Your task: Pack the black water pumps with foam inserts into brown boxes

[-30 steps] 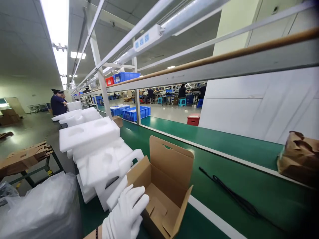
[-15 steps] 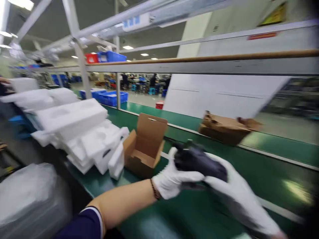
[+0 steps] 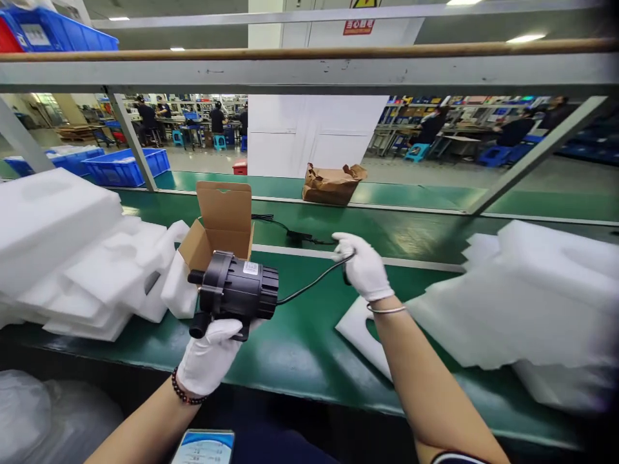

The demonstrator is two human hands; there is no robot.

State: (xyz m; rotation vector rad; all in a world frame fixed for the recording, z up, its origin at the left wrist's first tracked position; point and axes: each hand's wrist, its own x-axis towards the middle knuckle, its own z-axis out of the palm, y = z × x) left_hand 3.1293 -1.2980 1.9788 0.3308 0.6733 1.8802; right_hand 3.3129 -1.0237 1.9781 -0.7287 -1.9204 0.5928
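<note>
A black pump (image 3: pixel 238 287) with two side ports and a small white label rests in my left hand (image 3: pixel 209 361), which wears a white glove and grips it from below. From the pump's right end a black cable (image 3: pixel 313 282) runs up to my right hand (image 3: pixel 362 267). That gloved hand is closed around the cable, with a dark piece partly hidden beneath its fingers. Beyond it, more cable leads to a small black in-line part (image 3: pixel 298 237) on the green bench. An open brown cardboard box (image 3: pixel 225 207) stands just behind the pump.
White foam pieces (image 3: pixel 53 225) are piled at the left, and another foam stack (image 3: pixel 546 290) stands at the right. A cut-out foam piece (image 3: pixel 360 332) lies under my right forearm. A crumpled brown paper bag (image 3: pixel 333 185) sits at the back. A shelf rail (image 3: pixel 309 74) crosses above.
My view has swung right. Both hands were on the pump; now the left alone holds it, while the right has moved away and grips the cable.
</note>
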